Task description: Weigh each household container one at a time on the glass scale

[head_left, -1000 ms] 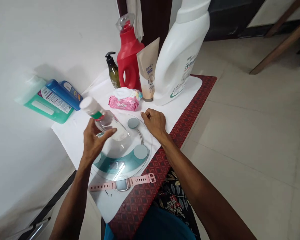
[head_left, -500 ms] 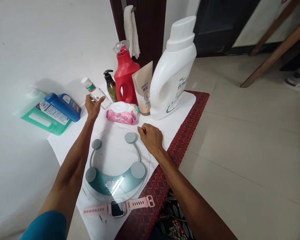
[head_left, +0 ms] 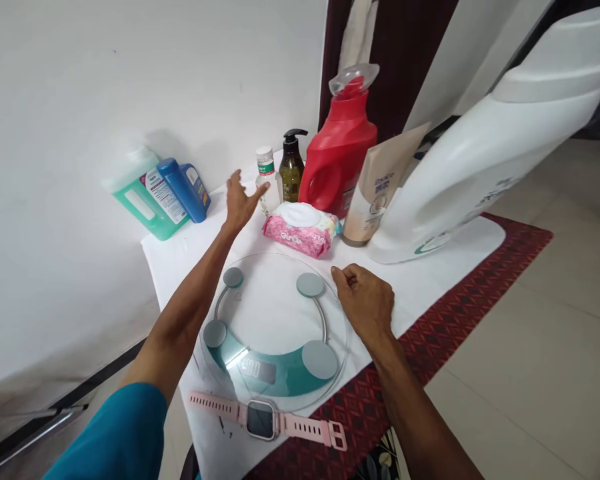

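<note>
My left hand (head_left: 243, 203) is open, thumb and fingers apart, just left of a clear bottle (head_left: 270, 183) with a white cap and green label. That bottle stands upright; whether the thumb touches it I cannot tell. My right hand (head_left: 364, 300) is curled closed, resting at the right rim of a round glass scale (head_left: 267, 313); what its fingers hold, if anything, is hidden. Between the hands and behind the scale lies a pink pack of wipes (head_left: 300, 233). A pink-strapped smartwatch (head_left: 261, 420) lies in front of the scale.
A green bottle (head_left: 147, 200) and a blue bottle (head_left: 185, 190) stand by the wall. Behind the wipes are a dark pump bottle (head_left: 292, 170), a red jug (head_left: 343, 150) and a beige tube (head_left: 380, 193). A large white jug (head_left: 480, 153) stands right, near the red patterned cloth edge (head_left: 460, 300).
My left hand has let go of the clear bottle, which now stands upright instead of tilted. The view has swung left. My right hand stays curled beside the scale.
</note>
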